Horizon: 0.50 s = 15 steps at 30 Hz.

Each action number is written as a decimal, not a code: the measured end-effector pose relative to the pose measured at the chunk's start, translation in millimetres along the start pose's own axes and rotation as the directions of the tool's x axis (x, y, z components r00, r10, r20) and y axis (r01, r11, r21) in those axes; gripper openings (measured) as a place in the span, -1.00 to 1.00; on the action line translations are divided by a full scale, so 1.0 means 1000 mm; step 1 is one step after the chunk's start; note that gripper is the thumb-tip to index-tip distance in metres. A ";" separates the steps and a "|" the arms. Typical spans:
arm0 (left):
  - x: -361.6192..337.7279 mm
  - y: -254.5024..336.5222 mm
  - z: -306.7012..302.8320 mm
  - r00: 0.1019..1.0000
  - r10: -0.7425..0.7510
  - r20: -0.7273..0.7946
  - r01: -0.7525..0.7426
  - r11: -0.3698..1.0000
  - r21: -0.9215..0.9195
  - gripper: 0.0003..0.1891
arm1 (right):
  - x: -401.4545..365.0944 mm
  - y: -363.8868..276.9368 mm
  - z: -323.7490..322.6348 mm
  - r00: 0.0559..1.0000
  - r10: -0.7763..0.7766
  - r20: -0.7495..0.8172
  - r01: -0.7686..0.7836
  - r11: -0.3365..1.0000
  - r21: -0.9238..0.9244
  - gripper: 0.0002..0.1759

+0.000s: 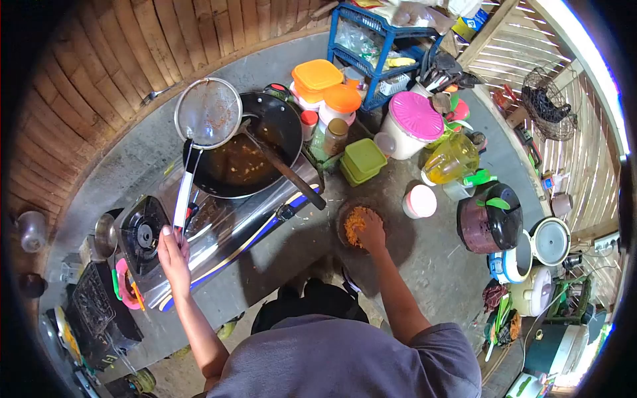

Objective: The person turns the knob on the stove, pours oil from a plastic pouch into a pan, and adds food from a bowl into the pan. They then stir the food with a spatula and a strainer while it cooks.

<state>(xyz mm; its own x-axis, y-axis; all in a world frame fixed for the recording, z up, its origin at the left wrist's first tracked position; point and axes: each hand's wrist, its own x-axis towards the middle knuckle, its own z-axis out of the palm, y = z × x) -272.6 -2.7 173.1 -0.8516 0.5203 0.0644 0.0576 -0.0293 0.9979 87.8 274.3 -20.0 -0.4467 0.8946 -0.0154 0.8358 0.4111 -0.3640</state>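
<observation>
My left hand (174, 259) is closed round the handle of a round mesh strainer (209, 111), with orange bits on its mesh. The strainer is held above the left rim of a black wok (286, 123) with brown liquid and small bits inside. A ladle with a dark wooden handle (282, 167) rests in the wok and sticks out over its right rim. My right hand (371, 232) reaches into a dark bowl (344, 211), its fingers curled into orange, crumbly food (355, 225); the fingertips are partly hidden.
The wok sits over a shiny stove (229, 222) with a bare burner (144, 233) at left. Around the bowl stand a green container (363, 161), a white tub (420, 201), a pink-lidded bucket (415, 126) and an oil jug (452, 159). A rice cooker (490, 219) stands farther right.
</observation>
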 end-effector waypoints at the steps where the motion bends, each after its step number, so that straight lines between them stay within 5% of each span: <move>1: -0.001 0.000 0.001 1.000 0.006 -0.001 -0.006 1.000 -0.006 -0.67 | 0.001 -0.006 0.001 1.000 0.005 -0.014 -0.006 0.999 -0.047 -0.45; 10: -0.005 0.005 0.005 1.000 -0.001 -0.025 0.001 1.000 -0.007 -0.68 | 0.015 0.007 0.020 1.000 0.021 0.001 -0.020 0.998 0.062 -0.75; 15: -0.005 0.003 0.006 0.999 -0.020 -0.040 0.020 1.000 -0.010 -0.69 | 0.027 0.017 0.007 0.998 0.051 0.035 -0.057 0.981 0.184 -0.74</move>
<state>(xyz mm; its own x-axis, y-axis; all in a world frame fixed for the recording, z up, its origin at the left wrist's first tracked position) -265.4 -0.6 176.1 -0.8725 0.4866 0.0444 0.0354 -0.0276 0.9990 87.8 303.9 -33.5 -0.4142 0.9078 -0.0662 0.7868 0.3205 -0.5274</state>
